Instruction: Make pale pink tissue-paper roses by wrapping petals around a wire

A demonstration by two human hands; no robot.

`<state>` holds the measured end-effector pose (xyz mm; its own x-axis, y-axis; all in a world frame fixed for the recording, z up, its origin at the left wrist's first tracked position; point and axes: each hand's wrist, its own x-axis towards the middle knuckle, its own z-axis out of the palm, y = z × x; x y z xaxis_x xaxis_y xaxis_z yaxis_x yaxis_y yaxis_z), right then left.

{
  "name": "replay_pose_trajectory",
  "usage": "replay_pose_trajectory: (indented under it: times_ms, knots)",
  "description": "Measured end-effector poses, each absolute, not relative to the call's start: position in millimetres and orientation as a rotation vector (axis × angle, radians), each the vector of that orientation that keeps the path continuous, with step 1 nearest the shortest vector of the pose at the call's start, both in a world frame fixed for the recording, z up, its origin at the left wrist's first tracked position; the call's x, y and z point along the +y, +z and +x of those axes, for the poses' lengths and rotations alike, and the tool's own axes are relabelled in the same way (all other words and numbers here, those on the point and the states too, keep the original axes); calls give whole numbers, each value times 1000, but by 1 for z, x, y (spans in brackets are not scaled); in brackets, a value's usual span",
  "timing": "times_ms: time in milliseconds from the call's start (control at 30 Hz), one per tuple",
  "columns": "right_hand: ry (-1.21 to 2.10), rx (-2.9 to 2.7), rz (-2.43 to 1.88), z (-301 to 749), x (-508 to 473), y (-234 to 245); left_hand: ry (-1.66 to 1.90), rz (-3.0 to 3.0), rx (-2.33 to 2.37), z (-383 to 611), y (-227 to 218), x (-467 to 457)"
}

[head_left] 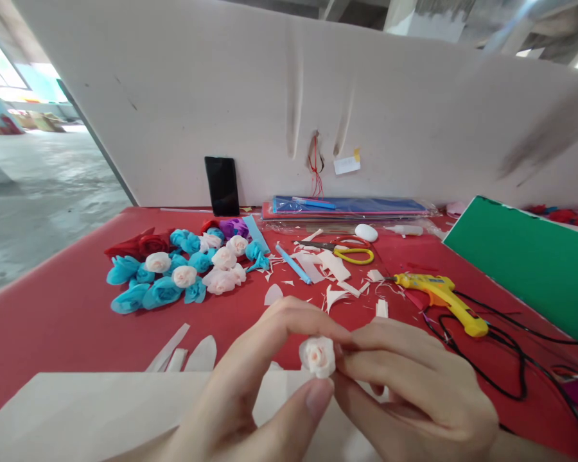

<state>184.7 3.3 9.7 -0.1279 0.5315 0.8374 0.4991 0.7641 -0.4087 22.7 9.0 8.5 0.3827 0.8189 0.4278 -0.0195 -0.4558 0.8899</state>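
Note:
A small pale pink paper rose (318, 357) is held up above the near edge of the table. My left hand (264, 366) curls round it, with thumb below and index finger above, closed on the bloom. From the right side my right hand (414, 378) presses its bent fingertips against the same rose, also closed. The base of the flower is hidden behind my right fingers. Beneath both hands lies a sheet of cream paper (101, 398). Cut petal pieces (203, 354) stick out past its far edge.
Finished blue, white and red paper flowers (183, 276) cluster at the left. Scissors (354, 255), a blue pen (293, 264) and paper scraps lie mid-table. A yellow glue gun (440, 296) with a black cord (525, 359) is at right, near a green board (530, 269). A phone (222, 186) leans behind.

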Motion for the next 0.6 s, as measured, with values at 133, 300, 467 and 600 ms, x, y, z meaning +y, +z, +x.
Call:
replay_pose_trajectory:
  times_ms: [133, 300, 467, 600]
  knots:
    - [-9, -1440, -831, 170, 4, -6, 1173, 1692, 728, 24, 5, 5]
    - [10, -1527, -804, 168, 2, -14, 1217, 1620, 742, 28, 4, 3]
    - [-61, -1522, -760, 175, 2, -8, 1122, 1654, 756, 23, 5, 5]
    - [98, -1750, -807, 183, 2, 5, 1098, 1577, 651, 23, 1, 6]
